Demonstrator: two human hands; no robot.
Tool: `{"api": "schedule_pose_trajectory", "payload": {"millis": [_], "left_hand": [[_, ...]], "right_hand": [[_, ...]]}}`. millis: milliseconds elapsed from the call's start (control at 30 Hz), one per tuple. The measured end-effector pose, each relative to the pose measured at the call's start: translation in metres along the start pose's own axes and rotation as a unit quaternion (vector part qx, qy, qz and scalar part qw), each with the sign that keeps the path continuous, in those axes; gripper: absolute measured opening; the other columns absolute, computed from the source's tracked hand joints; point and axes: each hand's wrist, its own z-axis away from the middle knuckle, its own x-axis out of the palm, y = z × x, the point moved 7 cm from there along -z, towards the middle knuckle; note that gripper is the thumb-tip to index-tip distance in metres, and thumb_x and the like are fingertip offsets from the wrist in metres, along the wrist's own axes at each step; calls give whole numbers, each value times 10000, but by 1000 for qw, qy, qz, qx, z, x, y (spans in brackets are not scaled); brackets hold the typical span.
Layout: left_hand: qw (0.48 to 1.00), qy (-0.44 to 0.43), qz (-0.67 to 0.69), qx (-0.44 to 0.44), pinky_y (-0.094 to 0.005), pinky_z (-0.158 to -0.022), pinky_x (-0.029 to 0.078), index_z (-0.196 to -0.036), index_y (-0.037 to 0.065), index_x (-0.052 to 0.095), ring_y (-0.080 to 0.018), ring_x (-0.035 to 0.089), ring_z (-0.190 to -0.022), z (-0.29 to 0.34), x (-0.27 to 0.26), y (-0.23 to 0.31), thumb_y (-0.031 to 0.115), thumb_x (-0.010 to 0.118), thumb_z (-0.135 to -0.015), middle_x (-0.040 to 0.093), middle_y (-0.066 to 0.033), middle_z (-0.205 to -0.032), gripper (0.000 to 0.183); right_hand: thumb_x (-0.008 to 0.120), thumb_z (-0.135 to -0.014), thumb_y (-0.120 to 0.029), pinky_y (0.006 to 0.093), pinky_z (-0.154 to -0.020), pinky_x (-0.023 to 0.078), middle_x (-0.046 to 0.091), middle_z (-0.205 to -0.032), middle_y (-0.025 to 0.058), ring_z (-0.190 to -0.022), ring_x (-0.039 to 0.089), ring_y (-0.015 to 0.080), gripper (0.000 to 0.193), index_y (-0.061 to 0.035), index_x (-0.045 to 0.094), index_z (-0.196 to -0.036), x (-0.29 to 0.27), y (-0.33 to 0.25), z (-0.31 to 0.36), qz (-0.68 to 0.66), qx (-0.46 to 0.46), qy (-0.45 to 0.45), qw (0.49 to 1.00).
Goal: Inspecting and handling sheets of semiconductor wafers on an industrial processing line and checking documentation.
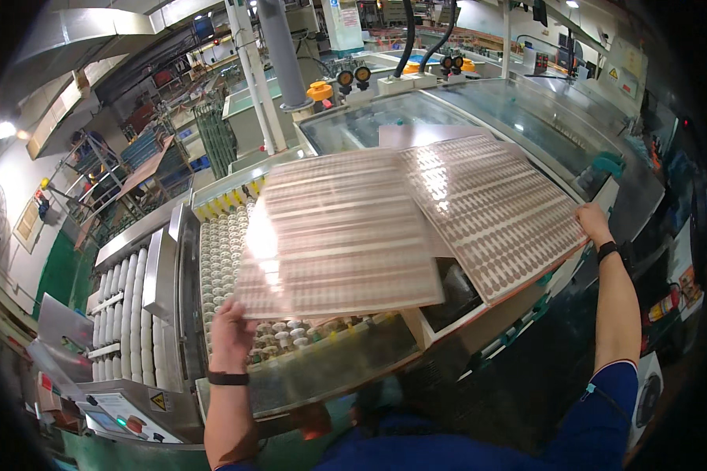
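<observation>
My left hand (232, 336) is closed on the near left corner of a thin patterned panel (338, 235), pale pinkish with rows of marks and blurred by motion. This sheet is tilted above a bed of white wheel rollers (221, 255). At the right, my right hand (595, 222) pinches the right edge of a second panel (499, 208), which carries clear rows of brownish shapes. The first panel lies partly across the left side of the second. Behind them, part of a plain pale sheet (432, 135) shows on the machine's top.
Glass-like covers (518, 118) top the machine beyond the panels, beside round gauges (353, 76) and a thick grey pipe (283, 55). To the left stands a unit with white rollers (126, 314) and a control panel (114, 420). Metal rims edge the roller bed.
</observation>
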Motion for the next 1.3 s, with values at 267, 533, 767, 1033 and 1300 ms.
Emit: {"api": "schedule_pose_trajectory", "payload": {"millis": [267,533,767,1033,1300], "left_hand": [[994,92,-55,13,-298,-545,468,-1155,64,589,-144,578,-670,-53,-189,33,-12,430,-937,640,-20,-897,281],[968,241,-72,16,-307,-486,473,-898,57,636,-172,599,-650,-96,-272,20,2,438,-904,627,-37,-835,206],[961,256,-109,-6,-273,-448,455,-966,87,656,-145,592,-582,-86,-230,20,62,444,-940,643,-32,-788,215],[876,229,-411,105,-440,-634,492,-938,-5,626,-299,637,-744,-142,-330,1,164,514,-910,664,-137,-878,205],[618,59,-764,177,-485,-1015,380,-1129,-18,600,-401,514,-1179,-107,-125,-24,478,659,-780,567,-264,-1225,610]], "right_hand": [[578,-858,-140,443,-825,505,646,-967,238,-893,633,356,226,61,681,-875,-40,-40,10,-160,134,-35,977],[532,-884,-151,455,-800,492,646,-867,248,-835,610,382,260,71,635,-795,-22,-32,2,-9,-8,21,1000],[597,-806,-156,436,-811,506,641,-871,222,-857,620,360,204,20,700,-825,-36,-23,13,-148,167,-42,974],[586,-819,-189,435,-810,497,651,-901,216,-889,622,362,241,26,696,-831,-35,-39,6,-186,155,-18,970],[526,-879,-211,481,-772,464,651,-881,215,-877,610,410,309,60,657,-808,-18,-16,5,-203,162,0,966]]}}
